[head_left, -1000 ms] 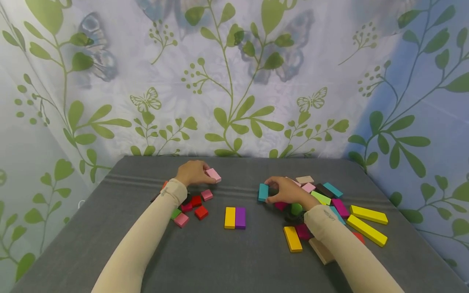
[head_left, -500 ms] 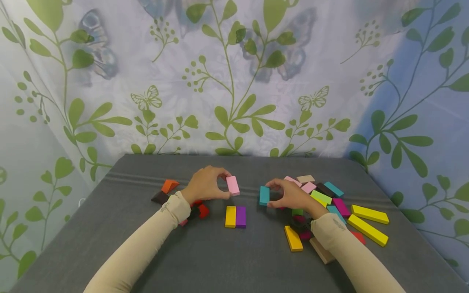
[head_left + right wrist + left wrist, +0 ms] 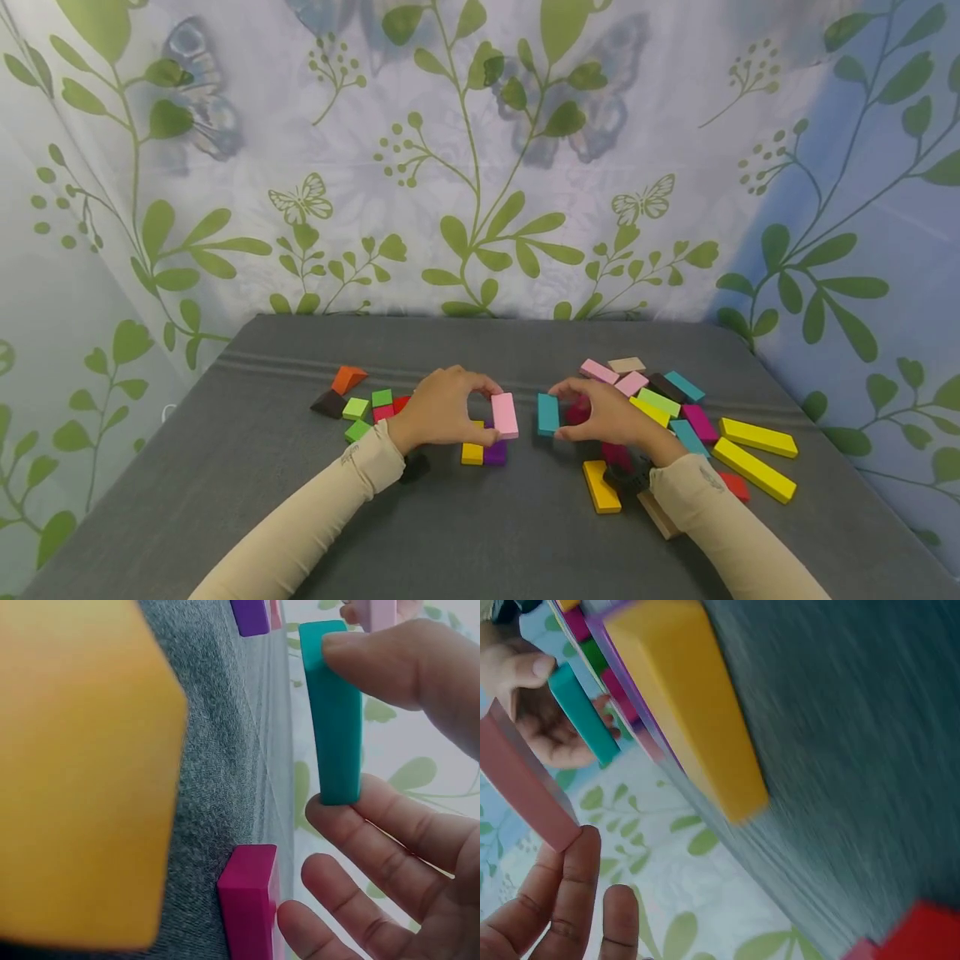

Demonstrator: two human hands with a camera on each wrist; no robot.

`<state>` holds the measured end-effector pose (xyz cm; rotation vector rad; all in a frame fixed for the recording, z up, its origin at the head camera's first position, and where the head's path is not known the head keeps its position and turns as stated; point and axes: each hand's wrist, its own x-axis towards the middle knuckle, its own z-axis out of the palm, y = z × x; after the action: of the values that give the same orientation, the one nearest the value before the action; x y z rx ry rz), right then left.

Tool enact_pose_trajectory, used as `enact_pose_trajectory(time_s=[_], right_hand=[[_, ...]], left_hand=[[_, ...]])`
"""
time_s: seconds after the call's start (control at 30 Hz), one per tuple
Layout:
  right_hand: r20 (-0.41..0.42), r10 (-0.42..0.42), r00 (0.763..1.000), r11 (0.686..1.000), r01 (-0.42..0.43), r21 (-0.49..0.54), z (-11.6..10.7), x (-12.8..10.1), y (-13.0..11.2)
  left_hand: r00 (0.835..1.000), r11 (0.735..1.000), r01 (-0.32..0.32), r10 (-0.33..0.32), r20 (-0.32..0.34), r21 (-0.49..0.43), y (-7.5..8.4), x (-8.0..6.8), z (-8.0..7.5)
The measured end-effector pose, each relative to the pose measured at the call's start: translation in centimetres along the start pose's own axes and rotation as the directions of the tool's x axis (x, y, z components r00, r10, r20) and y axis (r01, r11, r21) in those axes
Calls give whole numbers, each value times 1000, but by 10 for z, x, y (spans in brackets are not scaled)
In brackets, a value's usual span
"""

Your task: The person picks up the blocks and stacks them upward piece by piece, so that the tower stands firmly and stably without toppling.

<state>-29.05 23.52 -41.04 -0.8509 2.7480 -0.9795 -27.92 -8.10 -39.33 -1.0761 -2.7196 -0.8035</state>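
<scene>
My left hand (image 3: pixel 447 408) pinches a pink block (image 3: pixel 505 416) by its ends, between thumb and fingers. Facing it across a narrow gap, a teal block (image 3: pixel 548 415) is pinched the same way by my right hand (image 3: pixel 609 411). In the right wrist view the thumb presses the top end of the teal block (image 3: pixel 336 720) and fingertips support the other end. Partly hidden behind the left hand, a yellow block (image 3: pixel 472 454) and a purple block (image 3: pixel 495 453) lie side by side on the grey table. The left wrist view shows the pink block (image 3: pixel 526 780) held clear of the tabletop.
Right of my right hand lies a loose pile with long yellow blocks (image 3: pixel 753 471), a magenta block (image 3: pixel 700 424) and an orange-yellow block (image 3: pixel 602 487). To the left sit small green cubes (image 3: pixel 356 408), a dark triangular block (image 3: pixel 328 404) and an orange one (image 3: pixel 348 379).
My left hand has carried the pink block right and nearer, from the left group to beside the teal block. My right hand, holding the teal block, has shifted slightly right and nearer.
</scene>
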Motion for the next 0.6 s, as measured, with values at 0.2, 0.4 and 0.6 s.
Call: enact_pose_trajectory(time_s=[0.2, 0.4, 0.6], right_hand=[[42, -20, 999, 1000, 21, -15, 2, -4, -3], [110, -36, 993, 998, 42, -53, 4, -7, -7], [133, -33, 991, 990, 50, -128, 7, -11, -16]], left_hand=[[999, 997, -42, 40, 31, 66, 13, -1, 10], [996, 986, -56, 43, 83, 156, 19, 3, 17], [990, 963, -72, 37, 139, 260, 19, 9, 24]])
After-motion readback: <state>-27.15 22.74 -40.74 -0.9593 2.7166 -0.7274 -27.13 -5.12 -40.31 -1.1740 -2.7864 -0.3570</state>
